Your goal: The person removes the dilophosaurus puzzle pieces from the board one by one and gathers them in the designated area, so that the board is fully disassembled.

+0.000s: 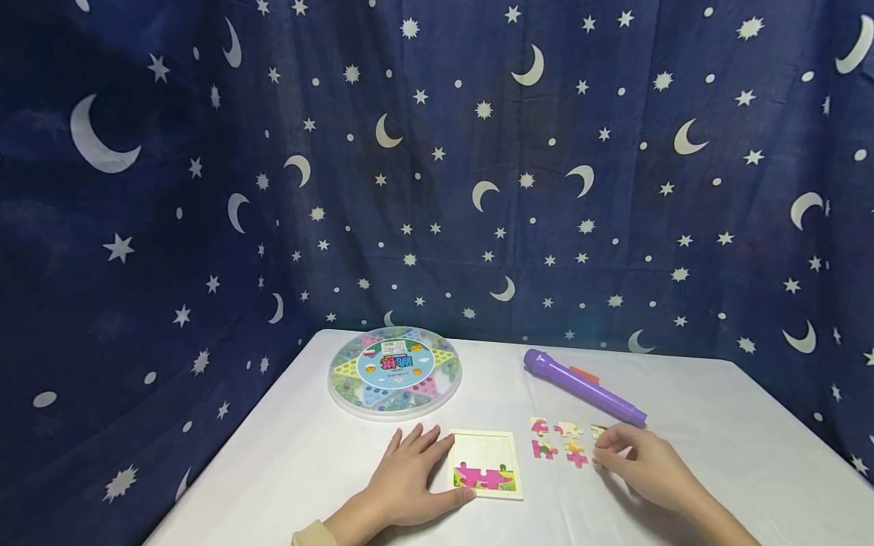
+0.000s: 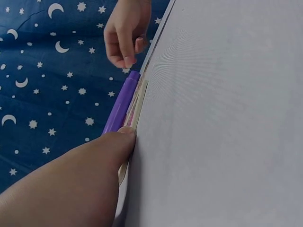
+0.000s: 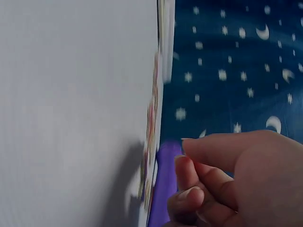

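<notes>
My left hand (image 1: 410, 478) lies on the table with fingers spread, at the left side of a square puzzle tray (image 1: 520, 485). Its thumb presses the tray's lower left corner. Joined pink pieces (image 1: 483, 478) fill the tray's near part. To the right of the tray lie loose puzzle pieces (image 1: 576, 455) in pink, cream and yellow. Over the rightmost ones hovers my right hand (image 1: 642, 462), fingers loosely bent. In the right wrist view the thumb and fingertips (image 3: 185, 165) are close together, with no piece visible between them. The right hand partly hides the rightmost pieces.
A purple toy microphone (image 1: 587, 387) lies behind the loose pieces. Back left on the white table (image 1: 273, 470) is a round, clear-lidded board game box (image 1: 396, 371). A dark blue curtain (image 1: 478, 152) with moons and stars stands behind and along the sides.
</notes>
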`<state>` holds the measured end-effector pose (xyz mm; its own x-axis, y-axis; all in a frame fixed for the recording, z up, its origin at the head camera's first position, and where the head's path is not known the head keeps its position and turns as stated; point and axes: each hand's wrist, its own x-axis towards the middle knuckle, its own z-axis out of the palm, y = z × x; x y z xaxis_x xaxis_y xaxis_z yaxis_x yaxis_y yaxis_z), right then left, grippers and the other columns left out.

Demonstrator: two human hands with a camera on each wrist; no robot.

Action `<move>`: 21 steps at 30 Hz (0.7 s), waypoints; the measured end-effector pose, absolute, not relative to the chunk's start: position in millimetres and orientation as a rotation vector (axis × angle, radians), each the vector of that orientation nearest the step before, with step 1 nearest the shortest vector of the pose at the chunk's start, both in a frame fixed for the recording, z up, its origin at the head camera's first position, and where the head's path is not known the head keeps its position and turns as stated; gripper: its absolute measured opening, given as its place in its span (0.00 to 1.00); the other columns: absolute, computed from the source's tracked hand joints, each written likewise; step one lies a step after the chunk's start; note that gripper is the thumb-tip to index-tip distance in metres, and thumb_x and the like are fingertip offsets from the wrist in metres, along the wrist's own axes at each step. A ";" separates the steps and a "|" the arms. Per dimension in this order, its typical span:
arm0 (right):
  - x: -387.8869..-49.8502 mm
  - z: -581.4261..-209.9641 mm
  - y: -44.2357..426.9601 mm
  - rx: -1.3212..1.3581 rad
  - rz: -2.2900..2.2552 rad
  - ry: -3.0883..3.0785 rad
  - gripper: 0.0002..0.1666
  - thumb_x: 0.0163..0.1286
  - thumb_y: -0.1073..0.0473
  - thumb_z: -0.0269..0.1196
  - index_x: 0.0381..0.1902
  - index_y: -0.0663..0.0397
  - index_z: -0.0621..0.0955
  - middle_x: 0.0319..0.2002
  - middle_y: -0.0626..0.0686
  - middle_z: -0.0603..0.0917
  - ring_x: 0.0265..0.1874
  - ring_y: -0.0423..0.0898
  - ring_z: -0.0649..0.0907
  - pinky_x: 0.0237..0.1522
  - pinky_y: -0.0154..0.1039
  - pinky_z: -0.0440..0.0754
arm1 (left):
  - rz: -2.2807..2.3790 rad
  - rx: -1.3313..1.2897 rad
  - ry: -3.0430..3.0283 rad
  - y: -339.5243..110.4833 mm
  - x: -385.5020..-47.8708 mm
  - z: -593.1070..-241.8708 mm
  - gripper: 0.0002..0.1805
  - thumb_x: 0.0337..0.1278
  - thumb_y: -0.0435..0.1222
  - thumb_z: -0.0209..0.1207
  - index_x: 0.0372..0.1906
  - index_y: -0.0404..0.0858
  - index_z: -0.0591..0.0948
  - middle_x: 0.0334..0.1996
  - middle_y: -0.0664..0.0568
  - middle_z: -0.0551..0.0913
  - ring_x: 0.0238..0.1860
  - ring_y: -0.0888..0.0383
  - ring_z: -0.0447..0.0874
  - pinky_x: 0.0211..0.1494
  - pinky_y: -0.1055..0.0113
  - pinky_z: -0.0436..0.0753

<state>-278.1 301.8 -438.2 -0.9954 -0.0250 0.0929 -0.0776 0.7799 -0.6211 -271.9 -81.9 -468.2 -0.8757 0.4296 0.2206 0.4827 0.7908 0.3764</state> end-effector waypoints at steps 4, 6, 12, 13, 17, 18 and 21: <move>-272.8 -434.1 279.7 0.189 1.090 -2.871 0.09 0.66 0.52 0.73 0.39 0.46 0.83 0.34 0.45 0.83 0.23 0.45 0.76 0.22 0.38 0.73 | -0.650 -0.725 -2.859 -81.2 -272.9 -469.0 0.49 0.53 0.74 0.56 0.72 0.48 0.75 0.72 0.45 0.72 0.75 0.39 0.62 0.74 0.32 0.52; -270.4 -433.2 268.4 0.284 1.102 -2.851 0.09 0.65 0.52 0.73 0.38 0.44 0.83 0.34 0.43 0.83 0.24 0.43 0.75 0.24 0.37 0.73 | -0.647 -0.720 -2.863 -81.2 -273.5 -469.5 0.49 0.53 0.74 0.56 0.72 0.48 0.75 0.72 0.45 0.72 0.75 0.39 0.62 0.74 0.32 0.52; -270.0 -431.5 238.1 0.572 1.098 -2.742 0.07 0.66 0.53 0.72 0.38 0.44 0.83 0.32 0.39 0.83 0.25 0.37 0.75 0.29 0.34 0.74 | -0.650 -0.713 -2.860 -81.9 -273.5 -469.6 0.49 0.53 0.74 0.56 0.72 0.47 0.75 0.72 0.45 0.72 0.75 0.39 0.62 0.74 0.32 0.52; -270.4 -431.0 233.3 0.597 1.099 -2.734 0.08 0.66 0.53 0.72 0.39 0.44 0.83 0.32 0.38 0.83 0.25 0.37 0.75 0.30 0.34 0.74 | -0.649 -0.713 -2.860 -82.0 -273.3 -469.3 0.49 0.53 0.74 0.56 0.72 0.47 0.76 0.72 0.45 0.72 0.75 0.39 0.62 0.74 0.32 0.52; -270.9 -429.1 216.3 0.658 1.078 -2.752 0.10 0.67 0.52 0.71 0.42 0.45 0.82 0.33 0.37 0.82 0.25 0.37 0.75 0.29 0.34 0.74 | -0.637 -0.708 -2.866 -81.7 -273.7 -469.8 0.49 0.52 0.75 0.55 0.72 0.48 0.75 0.72 0.45 0.72 0.75 0.39 0.62 0.74 0.32 0.52; -271.4 -428.8 213.3 0.679 1.073 -2.758 0.11 0.67 0.51 0.71 0.43 0.45 0.82 0.34 0.37 0.82 0.25 0.37 0.75 0.29 0.35 0.74 | -0.630 -0.709 -2.866 -81.6 -273.5 -469.8 0.49 0.52 0.75 0.55 0.72 0.48 0.75 0.72 0.45 0.72 0.75 0.39 0.63 0.74 0.32 0.52; -273.5 -427.8 205.5 0.741 1.067 -2.777 0.12 0.68 0.50 0.71 0.45 0.47 0.82 0.35 0.38 0.83 0.25 0.38 0.75 0.28 0.35 0.74 | -0.618 -0.709 -2.869 -81.3 -273.0 -469.8 0.49 0.52 0.75 0.55 0.72 0.48 0.75 0.72 0.45 0.73 0.75 0.39 0.63 0.74 0.32 0.53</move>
<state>-273.5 205.5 -427.8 -0.8805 -0.4110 0.2362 -0.4635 0.6414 -0.6114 -273.0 -81.3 -469.8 -0.8825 0.4197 0.2121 0.4698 0.8066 0.3586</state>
